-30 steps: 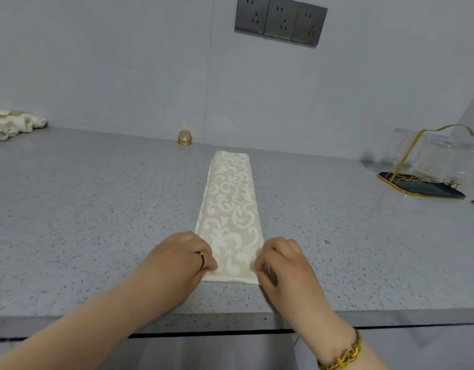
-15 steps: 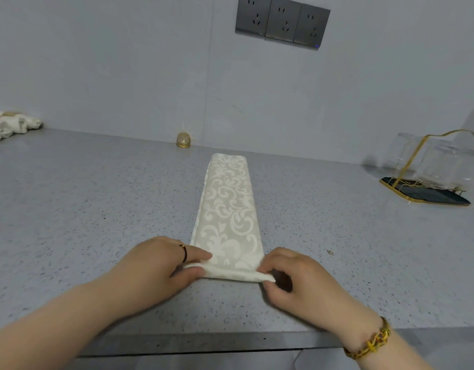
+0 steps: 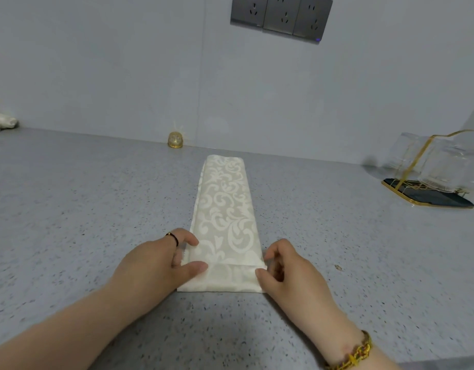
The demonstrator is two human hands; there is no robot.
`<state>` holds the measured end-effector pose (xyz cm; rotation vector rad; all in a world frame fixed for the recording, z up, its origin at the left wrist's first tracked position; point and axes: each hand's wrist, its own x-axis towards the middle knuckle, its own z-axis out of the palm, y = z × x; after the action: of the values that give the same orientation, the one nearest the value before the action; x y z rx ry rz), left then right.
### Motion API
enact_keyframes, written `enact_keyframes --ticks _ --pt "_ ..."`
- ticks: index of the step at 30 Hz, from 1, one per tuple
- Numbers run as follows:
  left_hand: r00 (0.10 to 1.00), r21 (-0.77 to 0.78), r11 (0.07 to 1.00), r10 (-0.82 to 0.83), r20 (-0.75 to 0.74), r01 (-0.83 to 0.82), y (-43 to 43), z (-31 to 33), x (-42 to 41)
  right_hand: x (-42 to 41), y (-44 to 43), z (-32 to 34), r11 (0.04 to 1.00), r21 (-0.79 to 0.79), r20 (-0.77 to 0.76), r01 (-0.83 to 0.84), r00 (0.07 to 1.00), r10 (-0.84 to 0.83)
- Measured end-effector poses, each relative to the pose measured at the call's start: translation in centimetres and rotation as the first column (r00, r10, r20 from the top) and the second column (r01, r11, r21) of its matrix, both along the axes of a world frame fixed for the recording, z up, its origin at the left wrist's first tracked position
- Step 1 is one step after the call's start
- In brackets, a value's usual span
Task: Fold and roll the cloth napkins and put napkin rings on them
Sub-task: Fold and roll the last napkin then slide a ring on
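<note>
- The napkin (image 3: 225,209) is lying folded long on the surface (image 3: 83,209); rolling is just beginning.
- Left hand (image 3: 150,265), right hand (image 3: 289,271): fingers (image 3: 196,268) are pinching its turned near end.
- The gold ring (image 3: 175,140) is waiting, unfitted.

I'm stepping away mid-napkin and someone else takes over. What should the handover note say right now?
Left hand: pinches the near left corner of the napkin.
Right hand: pinches its near right corner.
Things: the napkin lies as a long folded strip on the counter; the gold napkin ring stands by the wall beyond it.
Done: folding, first turn of the near end.
Left: roll up the strip, slip the ring on.
</note>
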<state>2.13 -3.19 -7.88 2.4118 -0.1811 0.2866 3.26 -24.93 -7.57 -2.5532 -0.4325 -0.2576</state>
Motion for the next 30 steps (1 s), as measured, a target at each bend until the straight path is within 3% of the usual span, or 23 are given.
enact_keyframes --ticks 3,6,10,14,23,25,28,30 --pt "0.993 0.079 0.997 -0.005 0.114 -0.005 0.0 0.3 -0.2 -0.1 -0.3 -0.3 0.999 0.054 0.065 0.002 0.998 -0.005" --pt "0.947 0.213 0.969 -0.182 0.266 0.127 0.3 -0.2 -0.1 0.2 -0.3 -1.1 0.99 0.067 0.129 -0.126 0.985 0.117" --pt "0.911 0.252 0.928 -0.334 0.242 0.273 1.0 -0.9 -0.2 0.5 -0.3 -1.4 0.983 0.116 0.138 -0.14 0.983 0.123" --pt "0.951 0.2 0.947 -0.28 0.134 0.25 0.6 -0.4 -0.7 0.0 -0.7 -0.9 0.973 0.104 0.128 -0.205 0.973 0.191" --pt "0.979 0.277 0.952 -0.166 0.12 0.128 0.2 0.0 -2.6 -2.4 -2.6 0.1 0.975 -0.018 0.026 -0.224 0.974 0.224" --pt "0.985 0.188 0.972 -0.158 0.064 0.144 0.0 0.1 -4.0 -3.2 -2.8 -0.1 0.98 0.049 -0.014 -0.191 0.981 0.192" --pt "0.995 -0.087 0.992 -0.097 -0.033 0.093 -0.5 0.4 -4.8 -3.7 -2.8 0.1 0.966 0.229 -0.087 -0.118 0.986 0.141" --pt "0.996 -0.14 0.988 -0.074 -0.045 0.067 -0.9 0.2 -4.0 -3.4 -2.4 0.0 0.957 0.28 -0.109 -0.076 0.988 0.111"
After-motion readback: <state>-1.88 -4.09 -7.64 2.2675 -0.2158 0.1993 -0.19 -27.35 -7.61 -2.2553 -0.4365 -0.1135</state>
